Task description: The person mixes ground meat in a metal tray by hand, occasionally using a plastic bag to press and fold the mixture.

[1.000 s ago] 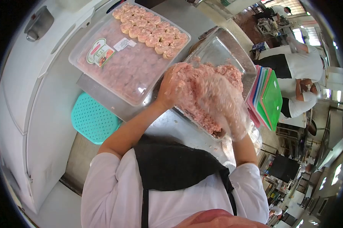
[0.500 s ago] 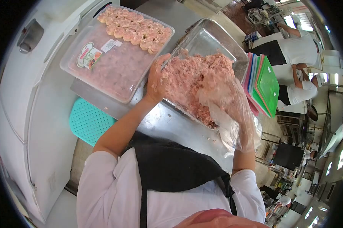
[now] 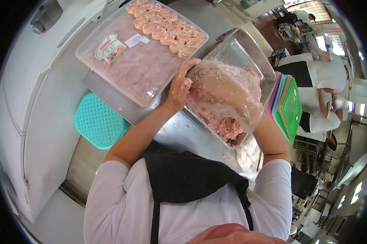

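A clear tub (image 3: 248,44) in front of me holds a mound of pink minced meat (image 3: 226,128). My left hand (image 3: 179,87) is bare, with bits of mince on it, and grips the tub's left rim. Covered by a loose clear plastic bag (image 3: 248,91), my right hand (image 3: 222,83) presses down on the mince and reaches across toward the left rim. Plastic and meat hide the fingers of that hand. Left of the tub lies a labelled, lidded plastic container (image 3: 122,75) with pinkish contents, and rows of open-topped filled dumplings (image 3: 167,26) show at its far end.
A stack of coloured boards (image 3: 287,107) stands close to the tub's right side. A turquoise perforated stool (image 3: 98,120) is below the steel table (image 3: 171,132) at left. Crumpled clear plastic (image 3: 248,156) lies by my right forearm. Co-workers (image 3: 324,73) stand farther right.
My bagged right hand has moved left and away from me across the mince, nearer my left hand. My left hand stays at the rim. The whole view has shifted slightly.
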The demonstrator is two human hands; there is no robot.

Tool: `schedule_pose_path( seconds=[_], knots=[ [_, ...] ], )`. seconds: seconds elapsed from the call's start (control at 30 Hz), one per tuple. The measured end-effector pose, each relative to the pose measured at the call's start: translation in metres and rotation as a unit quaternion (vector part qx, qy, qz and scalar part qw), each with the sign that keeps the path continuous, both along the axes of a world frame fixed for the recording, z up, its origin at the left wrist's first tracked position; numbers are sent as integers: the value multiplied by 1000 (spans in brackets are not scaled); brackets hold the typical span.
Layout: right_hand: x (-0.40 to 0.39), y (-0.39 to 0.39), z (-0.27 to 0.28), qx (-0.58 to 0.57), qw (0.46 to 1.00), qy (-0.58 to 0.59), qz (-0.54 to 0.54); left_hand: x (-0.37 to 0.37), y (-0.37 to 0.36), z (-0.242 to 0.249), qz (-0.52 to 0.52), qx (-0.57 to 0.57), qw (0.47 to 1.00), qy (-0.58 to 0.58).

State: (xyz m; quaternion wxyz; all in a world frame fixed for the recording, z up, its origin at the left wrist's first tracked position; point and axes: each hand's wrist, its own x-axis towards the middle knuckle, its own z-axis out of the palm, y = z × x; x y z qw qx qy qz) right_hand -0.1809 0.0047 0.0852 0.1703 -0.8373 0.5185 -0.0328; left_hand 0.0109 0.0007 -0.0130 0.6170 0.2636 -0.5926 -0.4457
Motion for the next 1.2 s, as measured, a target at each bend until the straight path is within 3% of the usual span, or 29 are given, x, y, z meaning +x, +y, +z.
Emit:
schedule_pose_path(
  seconds=[0.57,0.7,0.87,0.93,1.03,1.13,1.2],
  knots=[
    [47,-16,-30,64,995,52,58,4,1,-1,-19,9,1000,-13],
    [50,-23,-59,43,986,86,133,6,1,3,-20,8,1000,-18],
    [60,-6,-27,62,995,-83,3,2,3,0,-16,15,1000,-18],
    [61,-12,-24,76,997,-10,12,-1,2,0,-8,9,1000,-22],
    [59,-15,-5,85,996,2,16,-1,1,-1,-1,-9,1000,-22],
    [65,-30,-8,81,952,270,120,-1,3,1,9,-16,1000,-14],
    [51,-23,-12,-9,982,123,145,-2,5,3,7,-17,1000,-21]
  ],
)
